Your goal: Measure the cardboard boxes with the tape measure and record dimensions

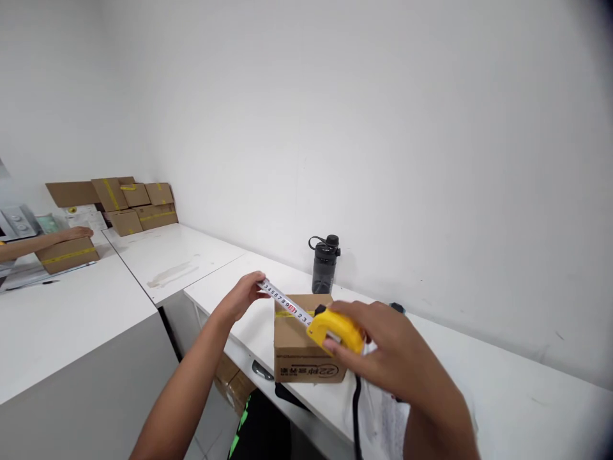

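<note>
A small brown cardboard box point(297, 354) with yellow tape stands at the near edge of a white table point(502, 390). My right hand point(383, 351) is closed around a yellow tape measure point(335, 330) held over the box's right side. Its white blade point(285, 300) runs up and left above the box top. My left hand point(242, 295) pinches the blade's free end beyond the box's left edge. A black water bottle point(324, 265) stands upright just behind the box.
Flattened and stacked cardboard boxes point(129, 203) lie against the far wall on the left tables. Another person's hand point(71, 234) rests on a taped box point(67, 254) at far left. A small dark object point(397, 308) lies behind my right hand. Paper lies under my right wrist.
</note>
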Demonstrator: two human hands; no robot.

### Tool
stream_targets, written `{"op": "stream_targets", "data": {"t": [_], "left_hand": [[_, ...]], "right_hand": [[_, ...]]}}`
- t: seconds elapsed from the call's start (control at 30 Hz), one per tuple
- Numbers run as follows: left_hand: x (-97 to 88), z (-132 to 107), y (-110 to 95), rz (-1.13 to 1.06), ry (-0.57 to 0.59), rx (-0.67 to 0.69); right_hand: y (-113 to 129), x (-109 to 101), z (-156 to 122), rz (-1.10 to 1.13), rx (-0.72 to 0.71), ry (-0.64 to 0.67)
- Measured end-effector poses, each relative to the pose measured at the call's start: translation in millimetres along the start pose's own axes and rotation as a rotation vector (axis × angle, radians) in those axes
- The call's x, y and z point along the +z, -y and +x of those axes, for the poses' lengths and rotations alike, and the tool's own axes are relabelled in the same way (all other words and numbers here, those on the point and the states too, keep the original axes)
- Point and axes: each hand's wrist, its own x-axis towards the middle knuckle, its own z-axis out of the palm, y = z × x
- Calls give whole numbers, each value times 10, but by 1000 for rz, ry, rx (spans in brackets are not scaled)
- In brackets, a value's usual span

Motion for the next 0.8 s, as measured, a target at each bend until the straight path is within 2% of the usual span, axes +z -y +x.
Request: {"op": "stream_targets", "data": {"t": [0.1, 0.17, 0.27, 0.37, 0.43, 0.57, 0.67, 0.8], "left_hand": [[225, 224, -180, -57, 178, 9], [385, 366, -196, 32, 288, -14], [577, 531, -109, 416, 403, -29], [685, 622, 23, 893, 416, 58], [710, 651, 101, 1073, 392, 142], [689, 679, 220, 1137, 366, 182], [669, 697, 290, 1152, 318, 145], [683, 709, 335, 1165, 287, 61]], "right_hand": [[353, 123, -131, -121, -384, -258], [556, 276, -191, -237, -449, -432], [765, 526, -240, -336, -448, -588], [854, 724, -244, -343, -402, -578], [867, 821, -232, -342, -362, -539], [845, 958, -205, -321, -293, -521], [827, 1008, -209, -343, -296, -484], [841, 1023, -237, -395, -300, -365]]}}
